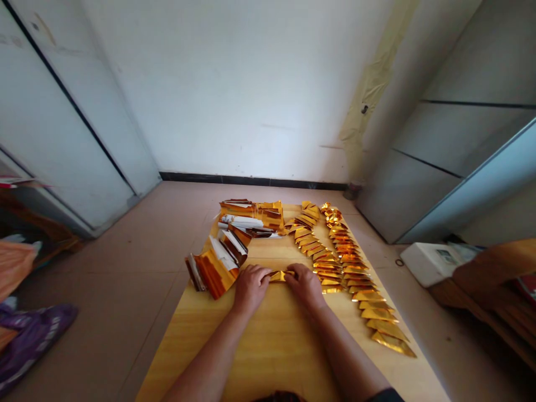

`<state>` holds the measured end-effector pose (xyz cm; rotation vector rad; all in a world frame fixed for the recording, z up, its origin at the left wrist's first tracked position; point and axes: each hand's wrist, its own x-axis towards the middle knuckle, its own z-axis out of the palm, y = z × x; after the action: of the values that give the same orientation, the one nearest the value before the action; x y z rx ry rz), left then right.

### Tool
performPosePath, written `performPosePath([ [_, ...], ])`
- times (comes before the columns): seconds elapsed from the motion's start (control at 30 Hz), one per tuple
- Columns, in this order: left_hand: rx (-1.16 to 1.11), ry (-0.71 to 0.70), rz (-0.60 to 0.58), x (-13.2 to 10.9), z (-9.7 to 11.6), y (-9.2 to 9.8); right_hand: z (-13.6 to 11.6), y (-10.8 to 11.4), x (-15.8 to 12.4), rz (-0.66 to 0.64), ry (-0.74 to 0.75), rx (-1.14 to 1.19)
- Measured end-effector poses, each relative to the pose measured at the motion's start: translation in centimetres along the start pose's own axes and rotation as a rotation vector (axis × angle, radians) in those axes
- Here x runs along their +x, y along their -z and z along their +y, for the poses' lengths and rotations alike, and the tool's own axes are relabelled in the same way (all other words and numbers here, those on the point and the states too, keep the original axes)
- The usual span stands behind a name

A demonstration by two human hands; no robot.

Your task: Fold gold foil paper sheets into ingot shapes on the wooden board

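Between my two hands, close above or on the wooden table (268, 329), is a small folded piece of gold foil paper (278, 276). My left hand (252, 286) pinches its left end and my right hand (305, 283) its right end; the fingers partly hide both ends. Left of my left hand lie loose stacks of gold foil sheets (215, 271), some showing white backs. To the right of my right hand run two overlapping rows of folded gold foil pieces; the nearer row (326, 265) curves toward the back, and the outer row (355, 273) follows the table's right edge.
More foil sheets (251, 215) lie at the table's far left. A white wall (251, 100) stands beyond the tiled floor (176, 223). On the floor side at right are a white box (427, 262) and wooden furniture (481, 296); a purple bag (37, 340) is at left.
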<state>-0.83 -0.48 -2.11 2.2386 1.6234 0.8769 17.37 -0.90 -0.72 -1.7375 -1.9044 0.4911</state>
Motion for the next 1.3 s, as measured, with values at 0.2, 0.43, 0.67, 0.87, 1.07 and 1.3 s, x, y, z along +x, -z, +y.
performPosePath([
  [0.2, 0.076, 0.074, 0.04, -0.6, 0.4, 0.2, -0.3, -0.5, -0.6, 0.037, 0.006, -0.12],
  [0.43, 0.165, 0.038, -0.006, -1.2, 0.7, 0.3, -0.3, -0.4, -0.5, 0.015, 0.008, -0.144],
  [0.67, 0.211, 0.018, -0.027, -1.5, 0.9, 0.5, -0.9, -0.2, -0.3, -0.003, -0.01, -0.219],
  [0.87, 0.224, 0.02, -0.037, -1.5, 1.1, 0.6, -1.0, -0.4, -0.3, 0.01, -0.012, -0.26],
  [1.07, 0.29, -0.01, 0.006, -1.4, 1.8, 1.1, -0.9, -0.7, -0.5, 0.068, 0.047, -0.236],
  [1.3, 0.349, -0.092, -0.079, -1.6, 2.3, 1.1, -0.4, -0.8, -0.6, 0.02, 0.131, -0.279],
])
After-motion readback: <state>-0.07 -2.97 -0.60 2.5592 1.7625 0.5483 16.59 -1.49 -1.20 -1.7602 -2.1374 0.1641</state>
